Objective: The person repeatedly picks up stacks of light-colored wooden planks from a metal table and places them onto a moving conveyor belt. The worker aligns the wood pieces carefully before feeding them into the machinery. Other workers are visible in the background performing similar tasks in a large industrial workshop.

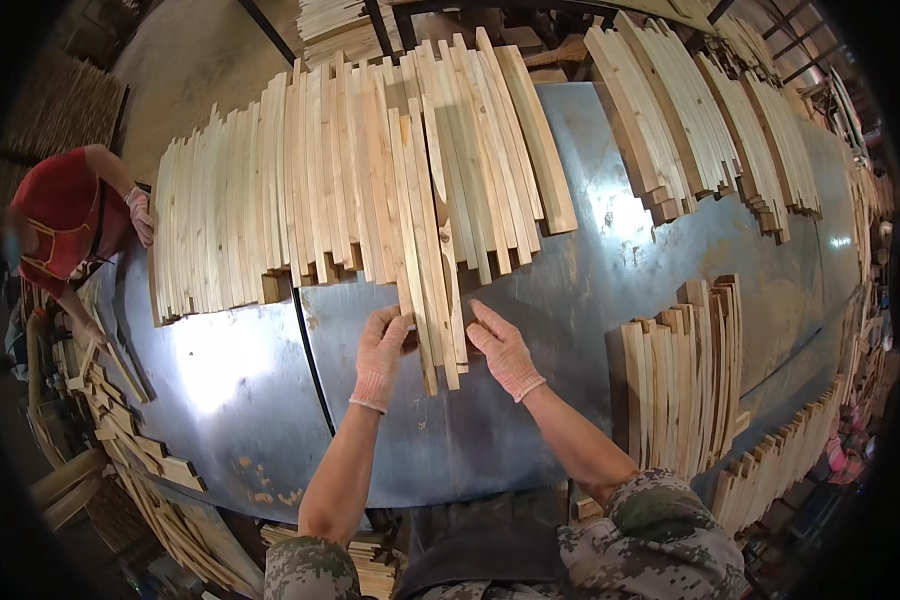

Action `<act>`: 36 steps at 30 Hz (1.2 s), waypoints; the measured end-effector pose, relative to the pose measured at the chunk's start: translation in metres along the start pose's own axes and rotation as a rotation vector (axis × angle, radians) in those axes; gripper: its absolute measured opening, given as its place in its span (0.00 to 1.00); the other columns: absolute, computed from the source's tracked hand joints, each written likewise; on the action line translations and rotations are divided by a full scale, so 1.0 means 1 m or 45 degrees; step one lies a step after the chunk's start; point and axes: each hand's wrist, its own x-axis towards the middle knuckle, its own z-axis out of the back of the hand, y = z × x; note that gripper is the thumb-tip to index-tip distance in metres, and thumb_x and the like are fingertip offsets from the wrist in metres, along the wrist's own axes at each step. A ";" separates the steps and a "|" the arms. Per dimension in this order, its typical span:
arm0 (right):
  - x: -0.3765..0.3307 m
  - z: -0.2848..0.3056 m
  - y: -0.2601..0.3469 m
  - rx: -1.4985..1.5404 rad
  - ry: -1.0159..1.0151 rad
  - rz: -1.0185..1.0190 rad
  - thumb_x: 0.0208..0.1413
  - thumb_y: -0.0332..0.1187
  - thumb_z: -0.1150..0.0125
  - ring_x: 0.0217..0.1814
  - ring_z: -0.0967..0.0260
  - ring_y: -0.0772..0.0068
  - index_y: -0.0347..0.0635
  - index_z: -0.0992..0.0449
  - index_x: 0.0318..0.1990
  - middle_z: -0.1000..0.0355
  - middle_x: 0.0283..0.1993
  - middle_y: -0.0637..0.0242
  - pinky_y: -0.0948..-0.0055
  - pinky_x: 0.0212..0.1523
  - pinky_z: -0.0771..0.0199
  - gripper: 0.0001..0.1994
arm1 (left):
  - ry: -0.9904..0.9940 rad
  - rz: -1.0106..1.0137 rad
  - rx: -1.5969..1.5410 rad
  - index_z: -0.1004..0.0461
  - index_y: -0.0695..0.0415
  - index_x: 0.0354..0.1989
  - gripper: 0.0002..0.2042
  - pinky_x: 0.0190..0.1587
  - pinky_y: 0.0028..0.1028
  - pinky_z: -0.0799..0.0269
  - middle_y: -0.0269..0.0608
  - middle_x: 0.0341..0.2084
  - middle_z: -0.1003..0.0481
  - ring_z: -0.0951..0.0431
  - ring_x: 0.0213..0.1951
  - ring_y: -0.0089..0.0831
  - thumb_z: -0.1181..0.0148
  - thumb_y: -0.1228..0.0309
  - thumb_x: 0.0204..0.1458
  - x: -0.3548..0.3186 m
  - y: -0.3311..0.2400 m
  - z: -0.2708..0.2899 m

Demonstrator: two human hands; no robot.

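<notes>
A few long pale wooden slats (436, 300) stick out toward me from a wide row of slats (350, 180) laid side by side on a shiny metal table (530, 400). My left hand (382, 356), in a pinkish knit glove, grips the near left edge of these slats. On their right edge rests my right hand (504, 350), gloved the same, with its fingers pressed against the wood. Between both hands the slat ends are held together.
More slat stacks lie at the back right (670, 120) and near right (685, 385). Another person in a red top (65, 225) stands at the table's left end, a gloved hand on the row. Cut pieces are piled below the left edge (140, 450).
</notes>
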 end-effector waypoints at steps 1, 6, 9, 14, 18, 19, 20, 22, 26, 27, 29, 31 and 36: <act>-0.003 0.001 0.001 -0.001 0.019 -0.026 0.69 0.37 0.35 0.68 0.29 0.71 0.35 0.34 0.75 0.25 0.68 0.60 0.72 0.69 0.32 0.31 | 0.013 -0.022 0.016 0.25 0.61 0.59 0.18 0.52 0.29 0.21 0.36 0.44 0.21 0.21 0.43 0.24 0.37 0.63 0.68 0.002 0.005 0.002; 0.003 -0.012 0.018 -0.030 0.159 0.032 0.69 0.38 0.35 0.72 0.31 0.68 0.34 0.36 0.76 0.31 0.73 0.57 0.69 0.72 0.34 0.33 | 0.020 0.121 -0.205 0.25 0.60 0.53 0.20 0.52 0.30 0.23 0.35 0.42 0.22 0.22 0.44 0.25 0.31 0.57 0.64 0.024 0.006 0.001; 0.006 -0.027 0.019 0.069 0.113 0.102 0.68 0.37 0.35 0.72 0.32 0.67 0.37 0.38 0.78 0.31 0.73 0.57 0.70 0.73 0.35 0.34 | 0.120 0.135 -0.018 0.30 0.63 0.61 0.24 0.60 0.35 0.24 0.39 0.47 0.22 0.21 0.50 0.31 0.34 0.57 0.66 0.032 0.006 0.007; -0.005 -0.022 0.040 -0.016 0.172 0.032 0.66 0.37 0.33 0.72 0.33 0.66 0.35 0.40 0.78 0.30 0.72 0.59 0.70 0.73 0.36 0.37 | 0.099 0.124 -0.032 0.32 0.65 0.64 0.26 0.60 0.37 0.24 0.40 0.50 0.22 0.21 0.50 0.30 0.33 0.63 0.64 0.011 0.011 0.007; -0.005 -0.016 0.034 0.043 0.127 0.057 0.65 0.37 0.31 0.72 0.33 0.65 0.33 0.41 0.78 0.29 0.71 0.57 0.69 0.73 0.36 0.38 | 0.186 0.171 -0.014 0.35 0.66 0.70 0.29 0.64 0.39 0.27 0.43 0.56 0.23 0.21 0.56 0.34 0.37 0.64 0.66 -0.013 0.020 0.013; -0.006 -0.014 0.033 0.050 0.105 0.044 0.65 0.37 0.31 0.73 0.33 0.65 0.33 0.42 0.78 0.30 0.72 0.56 0.69 0.74 0.36 0.39 | 0.216 0.196 -0.006 0.36 0.66 0.71 0.29 0.65 0.39 0.27 0.44 0.57 0.23 0.22 0.57 0.34 0.38 0.63 0.66 -0.017 0.023 0.015; -0.007 -0.013 0.033 0.057 0.084 0.032 0.65 0.37 0.31 0.73 0.34 0.65 0.32 0.43 0.78 0.31 0.73 0.55 0.68 0.74 0.37 0.40 | 0.226 0.226 0.002 0.37 0.66 0.73 0.31 0.66 0.40 0.28 0.44 0.59 0.24 0.23 0.60 0.35 0.37 0.64 0.65 -0.020 0.025 0.018; -0.008 -0.010 0.029 0.066 0.061 0.030 0.65 0.37 0.30 0.75 0.35 0.64 0.30 0.45 0.79 0.33 0.75 0.53 0.68 0.75 0.38 0.41 | 0.243 0.230 0.002 0.37 0.66 0.73 0.32 0.66 0.40 0.28 0.44 0.60 0.24 0.23 0.60 0.36 0.36 0.62 0.64 -0.022 0.032 0.022; -0.003 -0.003 0.022 0.039 0.081 0.009 0.65 0.36 0.30 0.79 0.39 0.62 0.27 0.47 0.79 0.40 0.79 0.50 0.68 0.77 0.40 0.43 | 0.272 0.233 -0.023 0.36 0.65 0.73 0.35 0.66 0.41 0.30 0.43 0.60 0.24 0.23 0.60 0.37 0.34 0.58 0.62 -0.024 0.033 0.023; -0.002 -0.002 0.022 0.022 0.093 -0.012 0.65 0.36 0.30 0.80 0.40 0.62 0.27 0.47 0.79 0.41 0.81 0.49 0.67 0.78 0.41 0.43 | 0.261 0.243 -0.030 0.36 0.64 0.73 0.35 0.66 0.41 0.30 0.43 0.60 0.24 0.23 0.60 0.36 0.34 0.57 0.62 -0.024 0.032 0.023; -0.005 -0.001 0.019 0.030 0.053 0.068 0.64 0.35 0.30 0.75 0.35 0.64 0.29 0.47 0.80 0.36 0.77 0.51 0.69 0.74 0.36 0.43 | 0.239 0.263 -0.042 0.36 0.63 0.73 0.35 0.66 0.41 0.30 0.43 0.60 0.24 0.24 0.60 0.36 0.34 0.56 0.63 -0.025 0.032 0.021; -0.011 -0.003 0.026 0.053 0.012 0.089 0.64 0.34 0.29 0.68 0.31 0.67 0.31 0.47 0.80 0.31 0.71 0.54 0.70 0.69 0.32 0.43 | 0.207 0.287 -0.067 0.35 0.62 0.73 0.35 0.66 0.40 0.30 0.43 0.59 0.23 0.24 0.60 0.36 0.34 0.55 0.63 -0.024 0.032 0.021; -0.036 0.002 0.031 0.095 -0.088 0.080 0.64 0.33 0.29 0.54 0.27 0.75 0.37 0.46 0.81 0.23 0.57 0.62 0.74 0.57 0.25 0.42 | 0.023 0.199 -0.073 0.31 0.61 0.70 0.31 0.63 0.35 0.28 0.41 0.58 0.22 0.22 0.58 0.33 0.33 0.56 0.64 -0.024 0.033 0.021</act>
